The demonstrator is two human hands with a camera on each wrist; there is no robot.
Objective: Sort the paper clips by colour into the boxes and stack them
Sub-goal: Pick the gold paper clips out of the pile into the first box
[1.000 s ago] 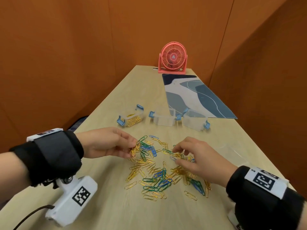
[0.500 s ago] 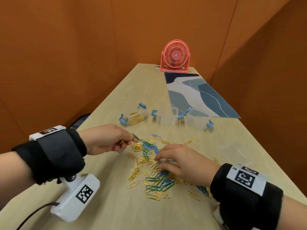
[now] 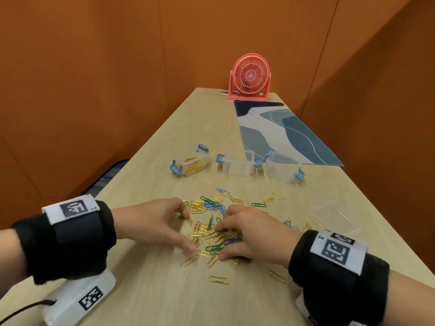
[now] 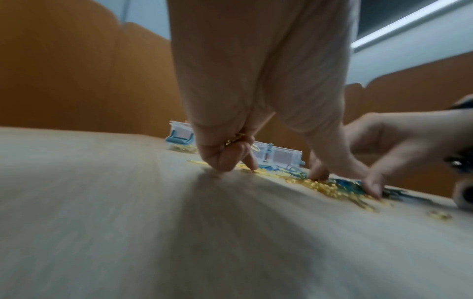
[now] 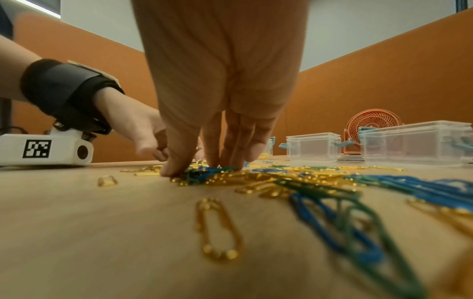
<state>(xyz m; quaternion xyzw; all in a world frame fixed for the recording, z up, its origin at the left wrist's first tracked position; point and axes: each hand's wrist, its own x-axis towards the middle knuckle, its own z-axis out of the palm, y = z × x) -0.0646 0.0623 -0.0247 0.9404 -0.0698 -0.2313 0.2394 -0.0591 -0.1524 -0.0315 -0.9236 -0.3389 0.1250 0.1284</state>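
A loose pile of gold, green and blue paper clips lies on the wooden table. My left hand is at the pile's left edge, forefinger and thumb tips on the table. Its curled fingers hold several gold clips. My right hand presses straight fingers and thumb onto the pile's middle. Three clear boxes with blue latches stand beyond. The left box holds gold clips. The middle box and right box look empty.
A clear lid lies at the right of the pile. A patterned blue mat runs along the right side, and a pink fan stands at the far end. Orange partition walls close in both sides. Stray gold clips lie nearer me.
My left hand has dropped from the pile's far left onto its near left edge, thumb spread. My right hand has slid left onto the pile's middle.
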